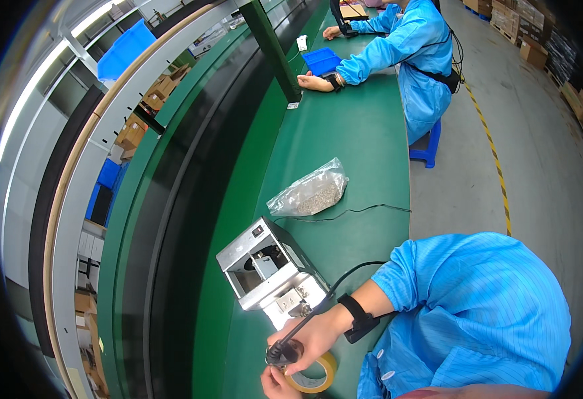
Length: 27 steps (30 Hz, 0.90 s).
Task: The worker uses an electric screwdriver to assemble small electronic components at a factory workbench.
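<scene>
My right hand [314,336], with a black strap on its wrist, is closed around the black plug end [278,354] of a black cable [344,276] that runs up across the green bench [351,139]. My left hand [273,384] is mostly cut off by the lower edge. Its fingers hold a yellow tape roll [318,377] lying on the bench, right under the plug. Both hands meet just in front of a small silver metal machine [271,272] with an open front.
A clear plastic bag of small parts [312,191] lies beyond the machine, a thin black wire beside it. A dark conveyor belt [191,199] runs along the left. Farther up, a co-worker in a blue coat [414,53] sits by a blue bin [321,61]. Cardboard boxes stand at far right.
</scene>
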Motion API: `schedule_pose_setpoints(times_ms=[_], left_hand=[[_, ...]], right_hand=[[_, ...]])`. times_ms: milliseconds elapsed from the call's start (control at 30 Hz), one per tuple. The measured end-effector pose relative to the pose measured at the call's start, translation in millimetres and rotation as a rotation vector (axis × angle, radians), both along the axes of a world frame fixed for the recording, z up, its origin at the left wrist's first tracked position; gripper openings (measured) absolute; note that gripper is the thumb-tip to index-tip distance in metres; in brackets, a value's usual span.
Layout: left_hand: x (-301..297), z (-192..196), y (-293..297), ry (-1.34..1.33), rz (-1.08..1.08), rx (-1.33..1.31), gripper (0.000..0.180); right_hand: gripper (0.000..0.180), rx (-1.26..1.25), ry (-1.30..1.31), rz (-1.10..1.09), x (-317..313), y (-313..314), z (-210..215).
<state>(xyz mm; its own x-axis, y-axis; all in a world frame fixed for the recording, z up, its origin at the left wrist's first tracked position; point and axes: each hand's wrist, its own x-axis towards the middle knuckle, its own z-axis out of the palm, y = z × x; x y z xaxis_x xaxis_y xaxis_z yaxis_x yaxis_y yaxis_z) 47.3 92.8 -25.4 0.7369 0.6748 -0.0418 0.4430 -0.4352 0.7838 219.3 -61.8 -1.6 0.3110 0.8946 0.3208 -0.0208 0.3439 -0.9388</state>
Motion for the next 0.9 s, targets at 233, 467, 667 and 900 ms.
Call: schedule_pose_setpoints(times_ms=[233, 467, 667, 900], left_hand=[[-1.9, -1.6, 2.5, 0.002, -0.008, 0.004, 0.028], [-2.2, -1.7, 3.8, 0.022, -0.012, 0.019, 0.029], [-1.6, -0.6, 3.2, 0.013, -0.03, 0.039, 0.028], [0.2, 0.8, 2.1, -0.001, -0.031, 0.02, 0.026]], right_hand=[[0.032, 0.017, -0.004, -0.012, -1.6, 0.5, 1.1], [0.034, -0.014, -0.001, 0.013, -1.3, 1.6, -1.5], [0.035, 0.005, -0.021, -0.014, -1.5, 3.3, -5.7], [0.035, -0.028, -0.014, 0.021, 0.7, 3.0, -4.3]])
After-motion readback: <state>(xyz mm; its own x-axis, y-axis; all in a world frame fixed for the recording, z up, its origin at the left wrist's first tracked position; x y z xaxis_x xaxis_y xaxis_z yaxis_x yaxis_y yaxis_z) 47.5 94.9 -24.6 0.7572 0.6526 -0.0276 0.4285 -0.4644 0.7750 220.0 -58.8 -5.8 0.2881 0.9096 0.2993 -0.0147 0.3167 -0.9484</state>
